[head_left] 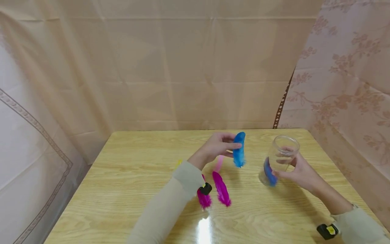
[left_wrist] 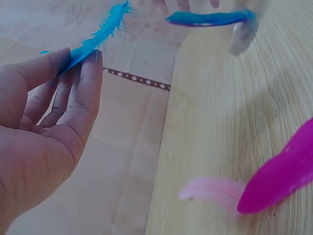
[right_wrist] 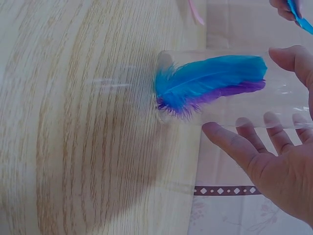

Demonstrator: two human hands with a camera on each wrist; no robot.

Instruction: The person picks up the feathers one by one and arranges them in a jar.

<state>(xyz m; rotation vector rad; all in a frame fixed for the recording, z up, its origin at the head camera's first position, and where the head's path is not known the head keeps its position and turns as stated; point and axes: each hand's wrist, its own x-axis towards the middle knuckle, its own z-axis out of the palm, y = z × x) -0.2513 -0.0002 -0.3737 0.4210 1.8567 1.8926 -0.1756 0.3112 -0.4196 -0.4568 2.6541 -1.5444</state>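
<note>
My left hand (head_left: 217, 147) pinches a bright blue feather (head_left: 239, 150) between thumb and fingers, above the table and left of the jar. In the left wrist view that feather (left_wrist: 100, 39) points up and away from the fingertips. A clear jar (head_left: 284, 144) with an open top is on the right, and my right hand (head_left: 300, 171) holds it around the side. Inside the jar, a blue feather (right_wrist: 215, 73) and a purple feather (right_wrist: 234, 89) lean together against the wall, their fluffy ends at the bottom.
Two magenta feathers, one of them a whole magenta feather (head_left: 221, 189), lie on the wooden table (head_left: 122, 189) near my left forearm. A pale pink feather (head_left: 218, 163) and a bit of yellow (head_left: 179, 162) show partly behind that arm. Curtains (head_left: 182, 67) hang around the table.
</note>
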